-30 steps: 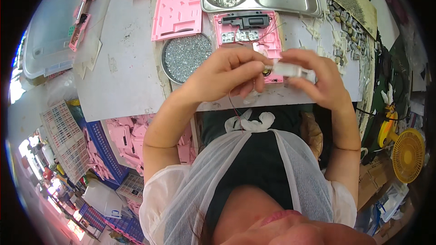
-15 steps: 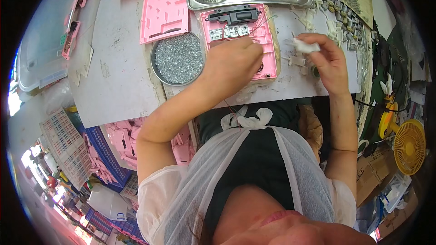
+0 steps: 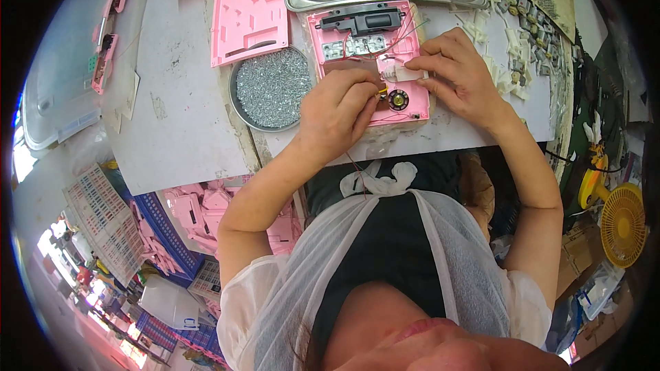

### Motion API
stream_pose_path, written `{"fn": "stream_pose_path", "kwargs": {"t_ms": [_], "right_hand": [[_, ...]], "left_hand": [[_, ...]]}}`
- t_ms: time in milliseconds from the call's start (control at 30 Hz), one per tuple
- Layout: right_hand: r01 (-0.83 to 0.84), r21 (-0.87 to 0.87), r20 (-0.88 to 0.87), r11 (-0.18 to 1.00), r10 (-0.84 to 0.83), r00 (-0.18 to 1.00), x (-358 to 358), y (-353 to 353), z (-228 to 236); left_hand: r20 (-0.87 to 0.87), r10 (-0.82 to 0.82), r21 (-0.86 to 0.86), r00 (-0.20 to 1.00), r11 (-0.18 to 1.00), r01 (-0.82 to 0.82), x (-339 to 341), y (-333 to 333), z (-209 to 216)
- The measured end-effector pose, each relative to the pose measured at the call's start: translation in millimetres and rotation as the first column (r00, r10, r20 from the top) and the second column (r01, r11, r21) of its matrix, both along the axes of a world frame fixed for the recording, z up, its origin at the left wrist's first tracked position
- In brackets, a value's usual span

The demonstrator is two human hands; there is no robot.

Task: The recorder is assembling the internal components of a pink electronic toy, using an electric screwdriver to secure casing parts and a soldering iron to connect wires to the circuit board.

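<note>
- A white table [image 3: 179, 96] spread beneath everything, with a steel tray [image 3: 292, 0] along its far side.
- A pink case [image 3: 416, 104] lay open in front of the person, between and beneath the two hands, with a loose pink panel [image 3: 251, 17] to its left.
- A round tin [image 3: 243, 116] of small metal bits [image 3: 271, 86] stood just left of the case.
- The right hand [image 3: 457, 75] reached in over the case's right edge, thumb and fingers clamped on the right end of a pale, see-through piece [image 3: 397, 73].
- The left hand [image 3: 344, 99] came in over the case's left side, fingertips drawn close together; whether they gripped anything could not be told.
- A long black box [image 3: 381, 20] sat in the far part of the case, well apart from both hands.
- The pale piece, over the case, ran roughly left to right, pointing leftward out of the right hand's grip; from the left fingertips it lay to the right and slightly farther from the body. The right hand was nearer, being on it.
- A dark disc [image 3: 399, 100] sat in the case, on the body side of that piece, just right of the left fingertips.
- A yellow bit [image 3: 382, 89], mostly hidden, showed at those fingertips.
</note>
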State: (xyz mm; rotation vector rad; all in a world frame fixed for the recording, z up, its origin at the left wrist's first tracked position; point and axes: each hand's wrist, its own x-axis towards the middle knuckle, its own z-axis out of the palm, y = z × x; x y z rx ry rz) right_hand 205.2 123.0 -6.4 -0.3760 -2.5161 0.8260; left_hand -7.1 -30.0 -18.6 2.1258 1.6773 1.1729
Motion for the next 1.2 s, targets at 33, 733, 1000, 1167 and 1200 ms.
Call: {"fn": "stream_pose_path", "kwargs": {"t_ms": [33, 733, 1000, 1167, 1200], "right_hand": [[-0.001, -0.039, -0.019, 0.999, 0.0, 1.0, 1, 0, -3], [0.569, 0.133, 0.154, 0.811, -0.585, 0.797, 89, 47, 13], [0.516, 0.382, 0.356, 0.767, -0.637, 0.684, 91, 83, 22], [0.522, 0.508, 0.196, 0.685, -0.682, 0.704, 81, 98, 7], [0.503, 0.548, 0.138, 0.669, -0.665, 0.734, 75, 102, 3]], "left_hand": [[-0.007, -0.001, 0.004, 1.0, 1.0, 0.001, 1, 1, 1], [-0.164, -0.23, -0.204, 0.959, 0.959, 0.195, 0, 18, 19], [-0.169, -0.252, -0.217, 0.953, 0.952, 0.213, 3, 21, 26], [-0.146, -0.246, -0.151, 0.958, 0.963, 0.224, -1, 20, 18], [-0.134, -0.241, -0.138, 0.961, 0.965, 0.222, 0, 21, 16]]}}
